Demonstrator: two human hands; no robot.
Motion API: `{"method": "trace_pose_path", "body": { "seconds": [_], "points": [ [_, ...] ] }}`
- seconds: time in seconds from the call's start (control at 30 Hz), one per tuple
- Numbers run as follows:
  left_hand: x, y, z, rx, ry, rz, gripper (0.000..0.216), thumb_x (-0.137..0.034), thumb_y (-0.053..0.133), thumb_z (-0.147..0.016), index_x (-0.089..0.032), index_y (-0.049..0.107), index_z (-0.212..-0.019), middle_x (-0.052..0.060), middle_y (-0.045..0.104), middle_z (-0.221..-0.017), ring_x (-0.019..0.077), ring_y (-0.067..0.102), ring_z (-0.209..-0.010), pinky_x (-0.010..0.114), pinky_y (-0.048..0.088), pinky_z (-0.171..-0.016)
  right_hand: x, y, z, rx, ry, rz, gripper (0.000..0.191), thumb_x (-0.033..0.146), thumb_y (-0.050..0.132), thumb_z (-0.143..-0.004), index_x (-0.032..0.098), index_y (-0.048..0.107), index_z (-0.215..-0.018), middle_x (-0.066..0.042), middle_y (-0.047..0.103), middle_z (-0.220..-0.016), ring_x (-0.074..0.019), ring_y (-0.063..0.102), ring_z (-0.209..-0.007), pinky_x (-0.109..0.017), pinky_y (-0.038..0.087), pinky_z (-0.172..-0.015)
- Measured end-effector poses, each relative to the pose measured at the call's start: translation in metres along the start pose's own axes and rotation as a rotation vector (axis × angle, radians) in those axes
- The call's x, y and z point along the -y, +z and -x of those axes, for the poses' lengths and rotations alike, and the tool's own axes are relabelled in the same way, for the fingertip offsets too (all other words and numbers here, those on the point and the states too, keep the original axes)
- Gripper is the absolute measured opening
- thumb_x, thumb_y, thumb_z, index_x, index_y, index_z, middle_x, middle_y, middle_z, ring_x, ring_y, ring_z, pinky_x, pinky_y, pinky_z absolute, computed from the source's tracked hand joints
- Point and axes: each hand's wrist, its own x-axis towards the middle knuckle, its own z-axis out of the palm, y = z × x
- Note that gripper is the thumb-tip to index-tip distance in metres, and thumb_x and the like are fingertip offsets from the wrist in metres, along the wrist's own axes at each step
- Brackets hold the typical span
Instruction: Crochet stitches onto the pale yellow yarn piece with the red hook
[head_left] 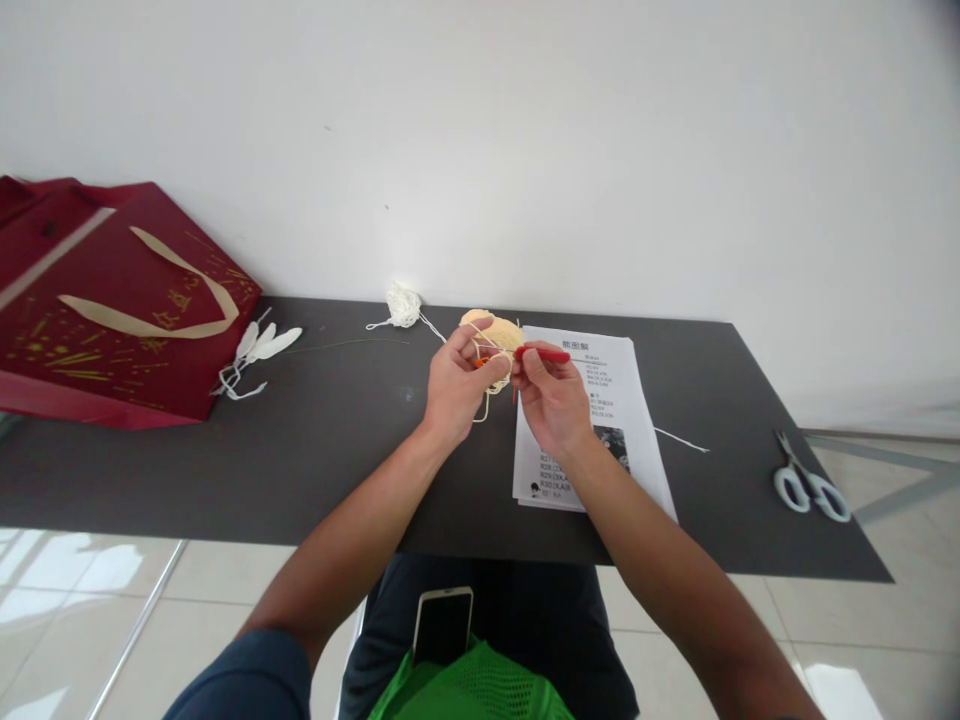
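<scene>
My right hand (553,398) is closed round the red handle of a crochet hook (546,355), whose thin metal shaft points left toward my other hand. Fingers bent, my left hand (459,385) grips cream yarn (487,402) close to the hook's tip. Behind both hands a pale yellow yarn ball (484,322) rests near the back of the table. Something small and orange (481,364) shows by the left fingertips. The exact loop at the hook's tip is hidden by my fingers.
Printed sheets (637,430) lie under my right forearm. Scissors (806,485) are at the table's right end. A white yarn bundle (403,304) sits at the back, white crocheted pieces (262,345) at left by a red gift bag (150,310). A phone (442,625) lies on my lap.
</scene>
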Motion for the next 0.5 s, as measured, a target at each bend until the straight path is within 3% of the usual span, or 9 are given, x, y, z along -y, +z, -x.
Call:
{"method": "trace_pose_path", "body": {
  "seconds": [0.33,0.5],
  "points": [
    [-0.006,0.007,0.006,-0.091,0.103,-0.141,0.069,-0.017,0.080,-0.071,-0.020,0.057,-0.136,-0.003,0.070,-0.080,0.0110,0.066,-0.072,0.025,0.053,-0.072,-0.001,0.002,0.010,-0.033,-0.057,0.005,0.014,0.036,0.084,-0.080,0.029,0.077,-0.089,0.001,0.073,-0.085,-0.0126,0.064,-0.073,-0.030,0.054,-0.066],
    [-0.009,0.008,0.008,-0.080,0.116,-0.167,0.072,-0.017,0.080,-0.070,-0.021,0.056,-0.138,-0.004,0.069,-0.077,0.0106,0.063,-0.067,0.024,0.051,-0.067,0.000,0.001,0.014,-0.053,-0.208,0.147,0.012,0.034,0.083,-0.081,0.030,0.078,-0.090,0.001,0.073,-0.083,-0.0145,0.065,-0.068,-0.035,0.057,-0.067]
  ]
}}
